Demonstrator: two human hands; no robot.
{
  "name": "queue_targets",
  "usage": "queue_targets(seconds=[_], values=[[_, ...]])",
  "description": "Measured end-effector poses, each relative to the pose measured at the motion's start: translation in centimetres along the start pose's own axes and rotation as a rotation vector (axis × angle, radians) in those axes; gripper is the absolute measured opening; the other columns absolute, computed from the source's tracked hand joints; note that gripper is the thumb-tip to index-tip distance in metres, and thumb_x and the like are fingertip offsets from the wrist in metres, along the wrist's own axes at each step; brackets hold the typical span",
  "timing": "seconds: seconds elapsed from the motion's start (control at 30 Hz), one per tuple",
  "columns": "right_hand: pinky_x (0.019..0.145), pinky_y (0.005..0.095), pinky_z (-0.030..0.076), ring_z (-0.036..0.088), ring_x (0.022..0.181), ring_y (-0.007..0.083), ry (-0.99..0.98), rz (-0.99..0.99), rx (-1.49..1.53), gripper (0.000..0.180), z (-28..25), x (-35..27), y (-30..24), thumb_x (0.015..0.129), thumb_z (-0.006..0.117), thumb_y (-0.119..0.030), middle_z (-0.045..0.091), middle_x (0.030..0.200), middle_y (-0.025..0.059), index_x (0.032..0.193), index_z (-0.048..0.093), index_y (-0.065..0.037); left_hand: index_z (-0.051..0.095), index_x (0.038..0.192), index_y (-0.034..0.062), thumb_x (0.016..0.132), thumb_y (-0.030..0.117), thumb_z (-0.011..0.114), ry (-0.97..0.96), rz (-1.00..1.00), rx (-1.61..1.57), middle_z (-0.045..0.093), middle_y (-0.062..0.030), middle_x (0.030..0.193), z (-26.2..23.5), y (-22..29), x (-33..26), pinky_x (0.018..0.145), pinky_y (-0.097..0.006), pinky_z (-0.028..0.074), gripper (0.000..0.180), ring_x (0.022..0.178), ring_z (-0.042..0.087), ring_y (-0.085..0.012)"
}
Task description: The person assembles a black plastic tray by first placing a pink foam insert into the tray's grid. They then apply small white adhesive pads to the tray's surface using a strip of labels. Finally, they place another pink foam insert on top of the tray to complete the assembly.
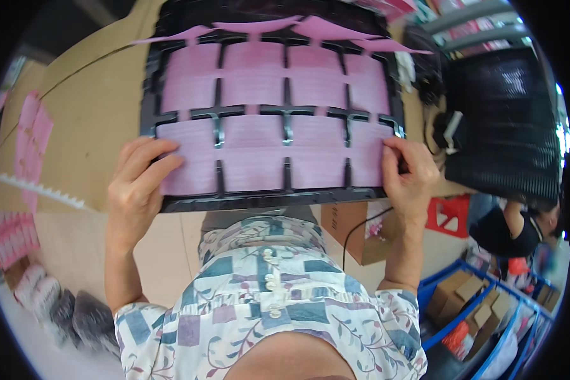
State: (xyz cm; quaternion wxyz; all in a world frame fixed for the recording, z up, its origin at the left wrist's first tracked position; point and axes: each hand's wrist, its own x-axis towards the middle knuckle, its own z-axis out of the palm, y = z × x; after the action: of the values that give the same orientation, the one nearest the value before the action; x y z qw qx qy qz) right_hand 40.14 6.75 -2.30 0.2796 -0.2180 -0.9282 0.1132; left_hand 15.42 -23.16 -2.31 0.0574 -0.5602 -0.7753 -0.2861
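Note:
A black plastic tray (272,201) with rows of compartments lies across the worktable in front of me. Over it spreads a thin pink foam sheet (253,136), cut into joined rectangles, with the tray's black dividers showing through the slots. Along the far side, pink flaps stand up from the tray. At the near left edge of the sheet, my left hand (139,174) is closed, its bent fingertips on the foam. My right hand (410,171) pinches the near right edge between thumb and forefinger. The undersides of both grips are hidden.
More pink foam sheets (31,142) lie on the brown tabletop (95,107) at the left. Stacked black trays (503,120) stand at the right. A cardboard box (345,225) is below the table, and a blue-framed rack (487,316) holds cartons. Another person (510,225) is at far right.

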Motion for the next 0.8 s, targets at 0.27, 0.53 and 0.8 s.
queue_targets(seconds=[0.27,0.53,0.8], values=[[0.054,0.0350,0.045,0.058,0.061,0.0235,0.009,0.032,-0.027,0.012,-0.1,-0.2,0.1,0.073,0.069,-0.001,0.064,0.069,0.0063,0.084,0.068,-0.007,0.067,0.088,-0.0007,0.064,-0.013,0.059,-0.046,-0.026,-0.011,0.066,-0.0114,0.101,-0.1,0.5,0.4,0.082,-0.039,0.050,0.029,0.096,0.060,-0.0319],[0.059,0.0361,0.047,0.060,0.070,0.0247,-0.109,0.098,-0.098,0.014,-1.2,-0.2,0.0,0.076,0.070,-0.003,0.060,0.079,0.0065,0.088,0.068,-0.009,0.068,0.090,-0.0028,0.068,-0.010,0.061,-0.142,0.035,0.220,0.067,-0.0117,0.106,-1.4,1.3,0.4,0.084,-0.040,0.050,0.024,0.101,0.060,-0.0319],[0.106,0.0503,0.036,0.063,0.108,0.0236,-0.325,-0.351,-0.170,0.043,-2.7,-1.0,-0.2,0.084,0.067,-0.042,0.067,0.117,0.0070,0.109,0.068,-0.007,0.062,0.113,-0.0021,0.080,0.028,0.069,-0.335,0.024,0.104,0.058,-0.0173,0.128,-1.5,1.7,0.3,0.096,-0.047,0.047,0.045,0.116,0.056,-0.0386]])
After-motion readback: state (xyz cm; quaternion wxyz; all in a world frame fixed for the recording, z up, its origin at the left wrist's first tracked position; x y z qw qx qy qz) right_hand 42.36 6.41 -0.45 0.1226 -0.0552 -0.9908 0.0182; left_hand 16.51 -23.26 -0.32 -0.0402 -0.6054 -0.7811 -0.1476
